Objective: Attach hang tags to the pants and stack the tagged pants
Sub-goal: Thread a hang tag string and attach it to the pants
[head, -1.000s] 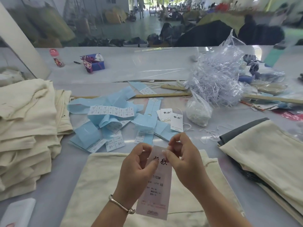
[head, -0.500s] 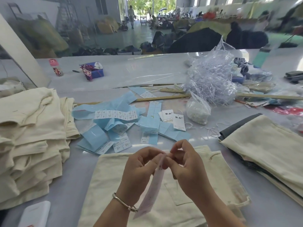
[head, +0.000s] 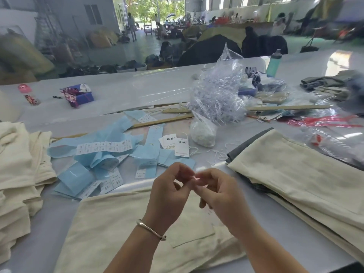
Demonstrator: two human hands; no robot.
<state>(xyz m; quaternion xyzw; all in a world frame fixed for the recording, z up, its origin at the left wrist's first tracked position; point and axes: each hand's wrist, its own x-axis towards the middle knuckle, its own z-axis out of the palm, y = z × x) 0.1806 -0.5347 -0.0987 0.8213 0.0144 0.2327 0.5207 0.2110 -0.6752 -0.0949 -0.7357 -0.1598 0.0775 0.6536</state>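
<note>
Both hands are meeting fingertip to fingertip above the near centre of the counter (head: 39, 243). The left hand (head: 167, 194) is curling its fingers, thumb and forefinger closing toward the right hand (head: 218, 192), whose grip is likewise curled. A small pale, blurred item is sitting between the two grips; whether it is a hang tag or its string cannot be told, nor whether either grip is actually clamped on it. A smooth metal bangle (head: 150, 229) is circling the left wrist.

Directly beneath the hands, at 6 o'clock, a cream pair of pants (head: 110, 233) is lying flat, its weave coarse and matte, with a stitched rectangular pocket showing. At 3 o'clock a stack of folded cream pants (head: 295, 184) is resting over a dark grey layer. At 9 o'clock a taller, looser pile of cream pants (head: 17, 174) is sitting at the counter edge.

At 12 o'clock, just beyond the fingertips, white rectangular hang tags (head: 181, 147) with looped white string are lying beside glossy light-blue label strips (head: 94, 152) that are scattered at 11 o'clock. Farther at 1 o'clock a crinkled clear plastic bag (head: 216, 95) of thin fasteners is standing.
</note>
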